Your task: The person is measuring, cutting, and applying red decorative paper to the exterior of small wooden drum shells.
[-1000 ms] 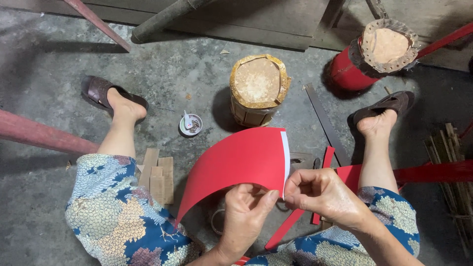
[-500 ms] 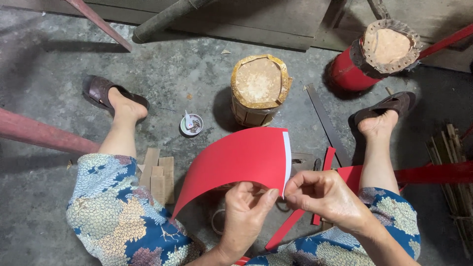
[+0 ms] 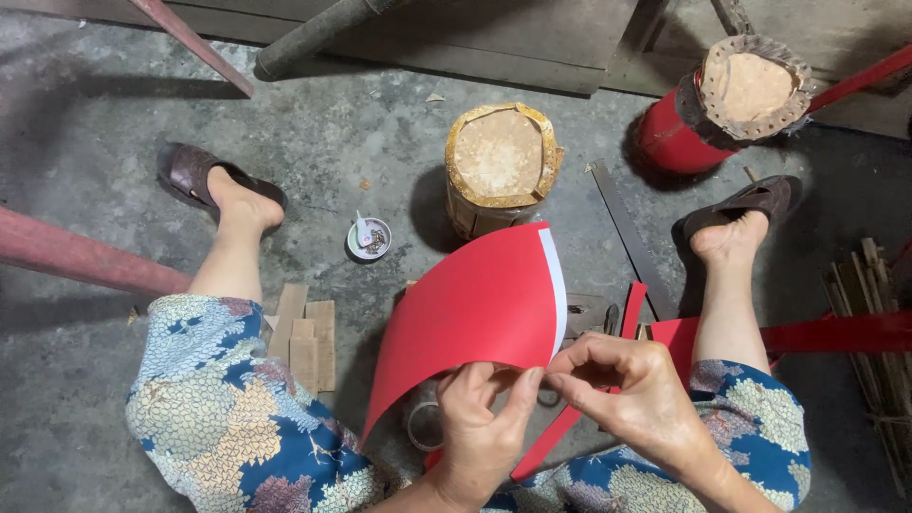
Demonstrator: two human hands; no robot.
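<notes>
I hold a curved sheet of red paper (image 3: 475, 304) with a white strip along its right edge, arched over my lap. My left hand (image 3: 480, 432) pinches its near edge from below, thumb up against the paper. My right hand (image 3: 627, 394) pinches the same edge just to the right, fingertips meeting those of the left hand. On the concrete floor beyond the sheet stands a small drum with a gold-trimmed rim (image 3: 499, 166).
A red drum with a ragged skin (image 3: 731, 104) stands at the far right. A small round dish with a spoon (image 3: 368, 237) sits by my left leg, cardboard pieces (image 3: 306, 332) beside it. Red paper strips (image 3: 632, 309), a metal ruler (image 3: 627, 233), bamboo sticks (image 3: 874, 323) and red poles (image 3: 85, 261) surround me.
The red sheet has stayed arched over my lap. My fingers have shifted slightly along its near edge.
</notes>
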